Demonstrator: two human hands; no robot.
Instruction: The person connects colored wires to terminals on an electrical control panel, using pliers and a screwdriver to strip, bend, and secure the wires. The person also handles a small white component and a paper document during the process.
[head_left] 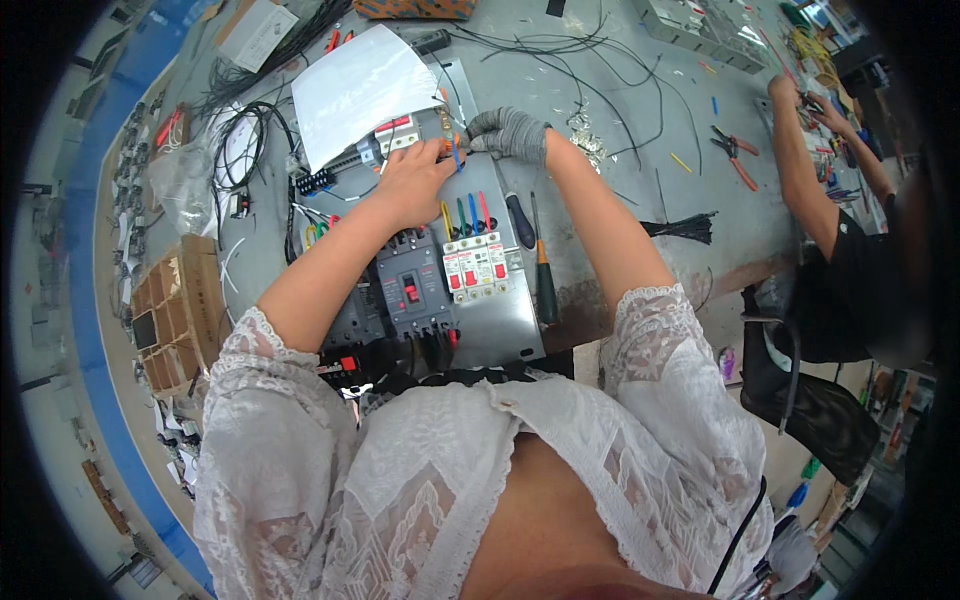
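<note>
One grey workbench (740,210) fills most of my head view, with one co-worker (860,265) at its right side. Next in size comes one metal plate (515,330) lying in front of me, one white sheet (365,95) over its far left part, and one divided cardboard box (205,300) at the left. On the plate I count one big dark grey breaker (412,280) and, to its right, one row of white breakers (475,268) with red switches. My two hands meet at the plate's far part: the left hand (415,185) is bare, fingers slightly bent; the right hand (510,135) wears a grey glove, fingers curled toward the left. Two screwdrivers lie right of the row, one dark-handled (520,220), one with a green and orange handle (544,285); one pair of pliers (738,155) with red-orange handles lies farther right. Four coloured wires (474,213) stand up from the row: yellow, green, blue, red. Smallest is one short blue strand (456,158) just at the left fingertips, between both hands and nearer the left. From my remote seat, I cannot tell whether either hand has closed on it or on any small part there.
</note>
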